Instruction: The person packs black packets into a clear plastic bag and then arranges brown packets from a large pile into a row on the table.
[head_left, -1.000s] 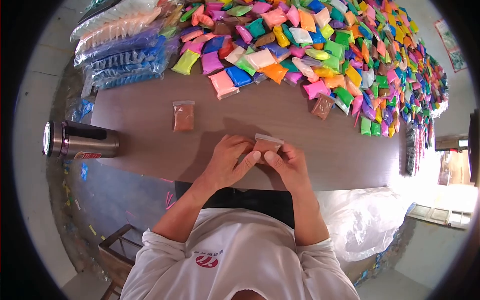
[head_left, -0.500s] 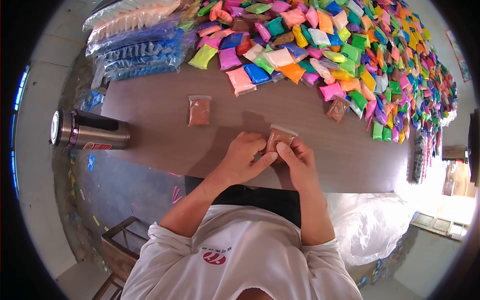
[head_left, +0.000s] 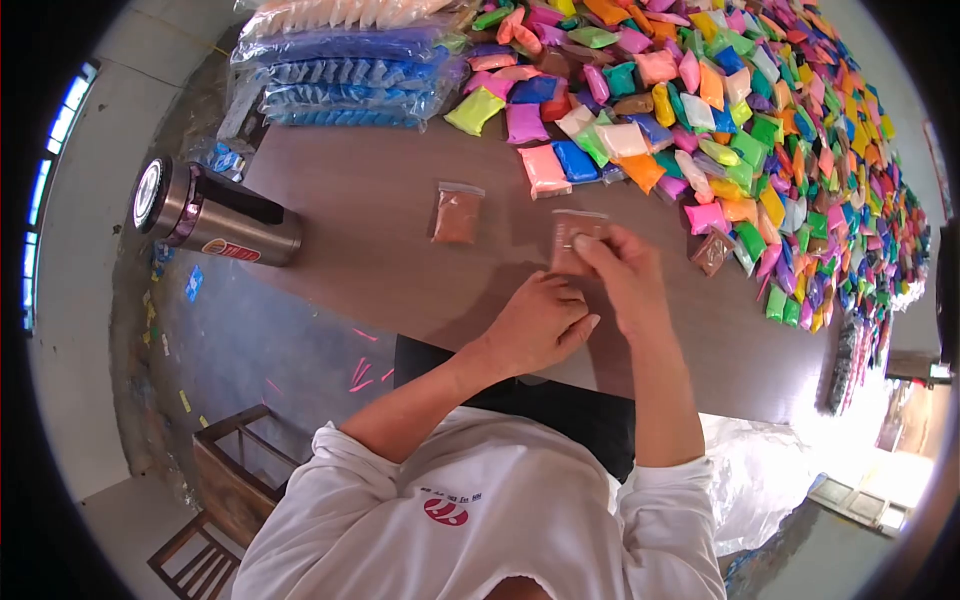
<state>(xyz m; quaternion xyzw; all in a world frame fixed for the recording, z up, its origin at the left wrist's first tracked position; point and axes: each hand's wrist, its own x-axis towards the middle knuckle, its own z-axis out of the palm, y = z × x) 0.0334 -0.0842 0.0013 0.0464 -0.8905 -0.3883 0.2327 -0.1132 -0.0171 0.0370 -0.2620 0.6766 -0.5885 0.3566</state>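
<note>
Pressing a brown packet (head_left: 572,240) flat on the table (head_left: 380,240), the right hand (head_left: 625,275) pins its top edge with fingertips together; the left hand (head_left: 540,325) rests loosely curled just below, holding nothing. Sealing looks underway; next, set it beside the other brown packet (head_left: 457,213). It is small, clear-topped.

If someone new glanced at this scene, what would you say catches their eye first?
First, the great heap of bright packets spread over the far and right side of the brown table. Next, the right hand holding a small brown packet just above the tabletop, the left hand resting beside it. A steel flask lies on its side at the table's left edge.
</note>
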